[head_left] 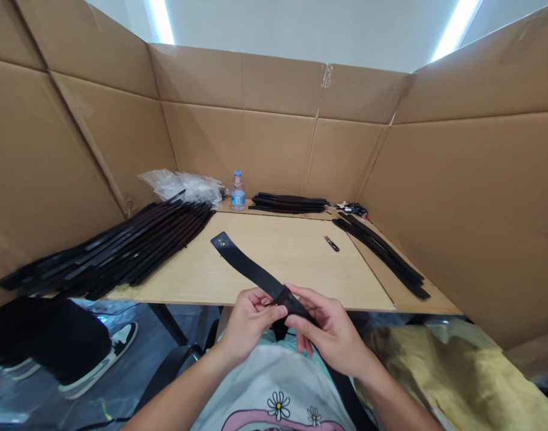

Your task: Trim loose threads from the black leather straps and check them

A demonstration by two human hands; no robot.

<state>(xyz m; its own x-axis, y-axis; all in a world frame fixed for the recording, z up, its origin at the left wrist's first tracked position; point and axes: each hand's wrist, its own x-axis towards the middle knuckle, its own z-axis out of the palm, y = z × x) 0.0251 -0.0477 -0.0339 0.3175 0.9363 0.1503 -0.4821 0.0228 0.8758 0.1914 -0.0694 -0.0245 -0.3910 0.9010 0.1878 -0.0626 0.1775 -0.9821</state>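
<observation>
A long black strap [249, 267] runs slantwise across my lap, its flat end with a small hole reaching out over the table. My left hand [254, 323] pinches the strap at a darker band around its middle. Just to the right, my right hand [325, 329] grips the same strap, thumb on top and fingers beneath. Past the right hand the strap hangs down over my shirt. On the table ahead lies a small pair of thread snips [332, 243], apart from both hands.
A large pile of black straps [134, 245] covers the table's left. More straps lie at the back [289, 203] and right [384, 254]. A water bottle [238, 191] stands beside clear plastic bags [184, 184]. Cardboard walls [238, 137] enclose the table [274, 236]. A person's shoe [100, 365] shows lower left.
</observation>
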